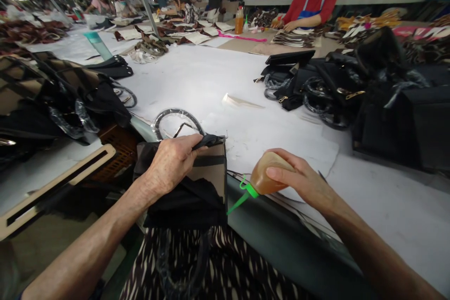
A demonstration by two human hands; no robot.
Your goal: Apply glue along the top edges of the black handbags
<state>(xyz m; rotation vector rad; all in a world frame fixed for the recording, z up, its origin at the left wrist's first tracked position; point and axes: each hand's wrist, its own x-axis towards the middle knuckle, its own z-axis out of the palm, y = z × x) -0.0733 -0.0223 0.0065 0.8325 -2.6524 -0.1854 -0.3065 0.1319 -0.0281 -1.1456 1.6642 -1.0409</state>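
Note:
My left hand point(176, 161) is closed on the upper edge of a black bag point(186, 206), which rests at the table's edge above my lap. Brown board shows on the bag's side, and a plastic-wrapped round handle point(172, 115) sticks up behind my fingers. In my right hand point(298, 173) is a squeeze bottle point(262, 173) of amber liquid, tilted down to the left. Its green nozzle point(239, 202) points at the bag's right edge, with the tip touching it or very close; I cannot tell which.
Black bags with wrapped handles are heaped on the right point(386, 93) and on the left point(59, 93). A beige slotted strip point(59, 187) lies at lower left, near an orange crate point(116, 150). Across the white table point(197, 70), a person in red point(309, 9) handles stacked pieces.

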